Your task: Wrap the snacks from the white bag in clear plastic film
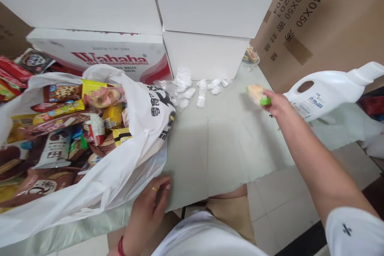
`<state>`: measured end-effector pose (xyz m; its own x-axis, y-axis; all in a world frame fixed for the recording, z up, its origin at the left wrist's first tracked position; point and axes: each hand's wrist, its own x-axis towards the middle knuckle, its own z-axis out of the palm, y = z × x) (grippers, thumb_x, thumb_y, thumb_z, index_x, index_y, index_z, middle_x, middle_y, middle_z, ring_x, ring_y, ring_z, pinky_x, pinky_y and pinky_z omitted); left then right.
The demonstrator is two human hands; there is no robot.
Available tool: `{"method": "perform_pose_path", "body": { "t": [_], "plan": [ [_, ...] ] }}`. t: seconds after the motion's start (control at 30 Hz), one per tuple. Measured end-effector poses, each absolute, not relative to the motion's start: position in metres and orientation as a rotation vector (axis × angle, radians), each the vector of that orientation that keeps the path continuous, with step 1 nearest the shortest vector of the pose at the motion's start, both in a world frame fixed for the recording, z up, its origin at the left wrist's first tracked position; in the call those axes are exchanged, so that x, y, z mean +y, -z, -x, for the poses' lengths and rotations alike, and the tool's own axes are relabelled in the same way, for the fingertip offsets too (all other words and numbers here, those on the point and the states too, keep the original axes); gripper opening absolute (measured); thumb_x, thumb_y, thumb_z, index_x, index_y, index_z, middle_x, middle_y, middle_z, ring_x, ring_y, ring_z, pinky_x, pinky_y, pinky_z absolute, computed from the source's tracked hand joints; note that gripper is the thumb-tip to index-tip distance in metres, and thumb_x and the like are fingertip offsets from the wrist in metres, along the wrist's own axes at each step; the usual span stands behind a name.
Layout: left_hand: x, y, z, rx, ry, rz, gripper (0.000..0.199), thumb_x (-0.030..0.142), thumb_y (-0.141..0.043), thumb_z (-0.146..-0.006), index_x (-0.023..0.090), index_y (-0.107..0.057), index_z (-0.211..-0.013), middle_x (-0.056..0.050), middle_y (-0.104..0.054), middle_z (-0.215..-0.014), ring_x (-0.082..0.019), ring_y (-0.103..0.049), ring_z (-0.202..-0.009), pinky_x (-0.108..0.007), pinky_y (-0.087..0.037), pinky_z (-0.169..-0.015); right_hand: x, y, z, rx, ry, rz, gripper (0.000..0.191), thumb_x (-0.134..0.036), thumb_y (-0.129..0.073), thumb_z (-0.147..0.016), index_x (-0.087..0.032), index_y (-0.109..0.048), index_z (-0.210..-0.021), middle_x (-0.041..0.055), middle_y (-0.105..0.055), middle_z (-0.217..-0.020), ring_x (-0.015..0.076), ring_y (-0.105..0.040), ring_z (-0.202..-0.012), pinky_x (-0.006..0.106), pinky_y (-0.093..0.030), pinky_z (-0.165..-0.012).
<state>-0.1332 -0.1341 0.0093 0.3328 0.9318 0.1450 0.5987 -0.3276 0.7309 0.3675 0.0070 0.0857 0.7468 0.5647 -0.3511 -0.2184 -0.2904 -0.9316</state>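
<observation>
Pale tabletop (210, 152) below snack pack (255, 93) in right hand (278, 106)

White-sleeved right arm (315, 162) stretched forward, bare left hand (150, 202) held low near the torso (207, 238).
The bare right hand (277, 105), slightly blurred, is closed in a grip; the left hand, wearing a gold-coloured ring (154, 189), curls loosely, its back upward.

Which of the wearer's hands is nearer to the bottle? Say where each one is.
Right: the right hand is close beside the bottle, holding a packet over the table. The left hand is farther away, at the table's near edge beside the bag.
</observation>
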Motion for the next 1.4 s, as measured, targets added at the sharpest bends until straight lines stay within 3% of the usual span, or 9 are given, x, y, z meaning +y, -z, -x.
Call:
{"method": "perform_pose_path", "body": {
  "t": [0.2, 0.4, 0.57, 0.7, 0.83, 1.0, 1.13, 1.2, 1.4],
  "plan": [
    [-0.148, 0.004, 0.141, 1.266, -0.809, -2.276, 0.020, 0.025, -0.054, -0.097, 0.026, -0.067, -0.112, -0.006, -0.075, -0.100, -0.023, -0.073, -0.089, -0.032, -0.061, -0.077, 0.132, -0.129, -0.407, -0.343, -0.769, 1.650, 0.030, -0.047, -0.060, -0.097, -0.023, -0.061, -0.080, 0.0064, -0.063, -0.078, 0.0212, -0.069, -0.080, 0.040, -0.058, -0.067],
    [-0.151, 0.010, 0.156, 1.233, -0.885, -2.384, 0.025, 0.015, -0.055, -0.095, 0.027, -0.067, -0.113, -0.008, -0.072, -0.108, -0.022, -0.071, -0.098, -0.034, -0.060, -0.084, 0.074, -0.071, -0.389, -0.480, -0.779, 1.711, 0.019, -0.025, -0.075, -0.084, -0.017, -0.061, -0.074, 0.0030, -0.064, -0.075, 0.0097, -0.059, -0.066, 0.028, -0.054, -0.065],
    [-0.138, 0.009, 0.183, 1.215, -0.917, -2.354, 0.026, 0.010, -0.048, -0.093, 0.025, -0.067, -0.103, -0.007, -0.070, -0.103, -0.021, -0.069, -0.092, -0.033, -0.056, -0.081, 0.001, -0.038, -0.377, -0.522, -0.754, 1.785, 0.012, -0.017, -0.075, -0.076, -0.016, -0.065, -0.071, -0.0012, -0.057, -0.059, 0.0056, -0.042, -0.048, 0.019, -0.032, -0.042],
    [-0.132, 0.015, 0.187, 1.189, -0.803, -2.413, 0.024, 0.008, -0.045, -0.092, 0.021, -0.063, -0.082, -0.005, -0.065, -0.085, -0.019, -0.063, -0.078, -0.031, -0.050, -0.071, -0.017, -0.036, -0.362, -0.641, -0.777, 1.855, 0.010, -0.020, -0.078, -0.069, -0.014, -0.071, -0.071, -0.0047, -0.046, -0.048, 0.0061, -0.031, -0.044, 0.021, -0.015, -0.039],
    [-0.132, 0.017, 0.177, 1.218, -0.652, -2.605, 0.024, 0.006, -0.047, -0.089, 0.020, -0.061, -0.075, -0.004, -0.061, -0.076, -0.020, -0.057, -0.074, -0.032, -0.046, -0.068, 0.012, -0.044, -0.311, -1.058, -0.750, 1.896, 0.012, -0.026, -0.076, -0.073, -0.016, -0.075, -0.077, -0.0008, -0.058, -0.056, 0.0111, -0.047, -0.054, 0.024, -0.033, -0.049],
    [-0.135, 0.014, 0.169, 1.252, -0.756, -2.643, 0.027, 0.002, -0.044, -0.088, 0.019, -0.058, -0.071, -0.004, -0.056, -0.072, -0.019, -0.052, -0.070, -0.032, -0.043, -0.064, 0.094, -0.058, -0.209, -1.909, -0.403, 1.872, 0.019, -0.024, -0.057, -0.089, -0.020, -0.076, -0.093, 0.0069, -0.073, -0.095, 0.0233, -0.064, -0.091, 0.036, -0.048, -0.087],
    [-0.138, 0.017, 0.170, 1.291, -0.762, -2.626, 0.026, 0.001, -0.044, -0.087, 0.019, -0.057, -0.073, -0.004, -0.055, -0.073, -0.020, -0.052, -0.072, -0.033, -0.043, -0.064, 0.167, -0.061, -0.150, -1.876, -0.193, 1.926, 0.042, -0.020, -0.055, -0.092, -0.022, -0.062, -0.133, 0.0129, -0.056, -0.143, 0.0306, -0.060, -0.116, 0.044, -0.046, -0.099],
    [-0.139, 0.019, 0.171, 1.306, -0.764, -2.621, 0.025, 0.001, -0.045, -0.086, 0.019, -0.058, -0.074, -0.005, -0.056, -0.074, -0.020, -0.052, -0.073, -0.033, -0.043, -0.065, 0.196, -0.060, -0.134, -1.753, -0.266, 2.011, 0.049, -0.022, -0.061, -0.091, -0.017, -0.057, -0.139, 0.0166, -0.054, -0.143, 0.0315, -0.060, -0.116, 0.046, -0.046, -0.100],
    [-0.139, 0.023, 0.171, 1.316, -0.830, -2.596, 0.023, 0.002, -0.047, -0.083, 0.019, -0.058, -0.072, -0.005, -0.057, -0.072, -0.020, -0.052, -0.071, -0.032, -0.044, -0.062, 0.209, -0.062, -0.134, -1.553, -0.343, 1.842, 0.017, -0.015, -0.062, -0.083, -0.016, -0.071, -0.097, 0.0093, -0.072, -0.102, 0.0237, -0.062, -0.097, 0.039, -0.048, -0.096]
  ]
}}
